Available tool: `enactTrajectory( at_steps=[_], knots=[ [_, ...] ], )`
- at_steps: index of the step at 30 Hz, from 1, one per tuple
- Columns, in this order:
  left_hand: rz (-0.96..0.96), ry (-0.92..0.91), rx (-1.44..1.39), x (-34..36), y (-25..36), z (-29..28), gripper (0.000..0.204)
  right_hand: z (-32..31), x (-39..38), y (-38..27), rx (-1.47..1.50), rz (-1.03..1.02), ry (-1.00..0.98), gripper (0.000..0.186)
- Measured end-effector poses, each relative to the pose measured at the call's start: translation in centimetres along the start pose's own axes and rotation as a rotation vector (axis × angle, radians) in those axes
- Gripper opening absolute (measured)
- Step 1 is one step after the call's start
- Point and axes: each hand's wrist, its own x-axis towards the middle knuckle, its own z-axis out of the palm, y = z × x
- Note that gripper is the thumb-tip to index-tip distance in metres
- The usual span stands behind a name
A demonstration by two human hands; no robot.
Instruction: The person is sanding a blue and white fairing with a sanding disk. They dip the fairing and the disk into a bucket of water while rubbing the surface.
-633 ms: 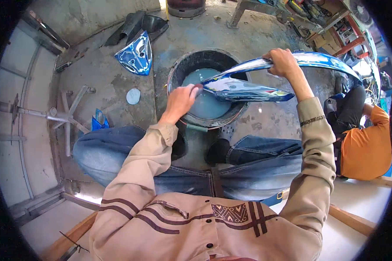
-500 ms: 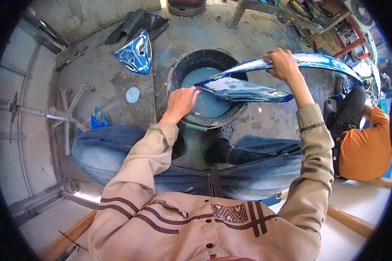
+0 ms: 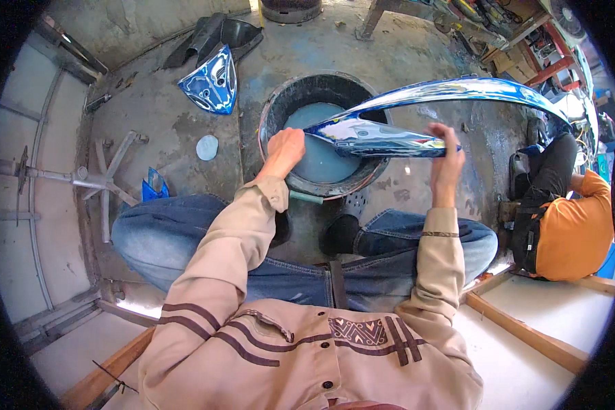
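Note:
A glossy blue and white motorcycle body panel (image 3: pixel 383 139) lies over a black tub (image 3: pixel 270 126) of cloudy bluish water (image 3: pixel 318 164). It forks into a long curved upper arm and a shorter lower one. At its pointed near-left end, over the tub's left side, my left hand (image 3: pixel 284 153) is closed around the tip. My right hand (image 3: pixel 447 160) curls around the free end of the lower arm, right of the tub, fingers over the top edge. Part of that end is hidden by the hand.
Left of the tub lie another blue panel (image 3: pixel 212 80), black plastic parts (image 3: pixel 215 41), a pale round pad (image 3: pixel 207 147) and a small blue piece (image 3: pixel 155 185). A metal stand (image 3: pixel 99 180) is at the left. Another person in orange (image 3: pixel 574 229) sits at the right.
My right hand has let go of the upper arm and come down and nearer, onto the end of the lower arm. My left hand keeps its hold; the panel has barely shifted.

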Motion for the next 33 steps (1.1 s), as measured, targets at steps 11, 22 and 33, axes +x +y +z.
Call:
enactTrajectory(
  at_steps=[11,22,33],
  knots=[
    [-0.317,-0.347,-0.135,4.8,-1.4,4.3,0.042,5.9,-0.7,1.4,0.095,-0.168,0.008,0.042],
    [-0.343,-0.145,-0.124,5.2,-1.6,5.7,0.035,7.4,1.7,-2.0,0.083,-0.369,-0.001,0.042],
    [-0.355,-0.196,-0.189,6.1,-2.0,6.0,0.042,8.5,1.2,-1.3,0.064,-0.284,-0.088,0.042]
  ],
)
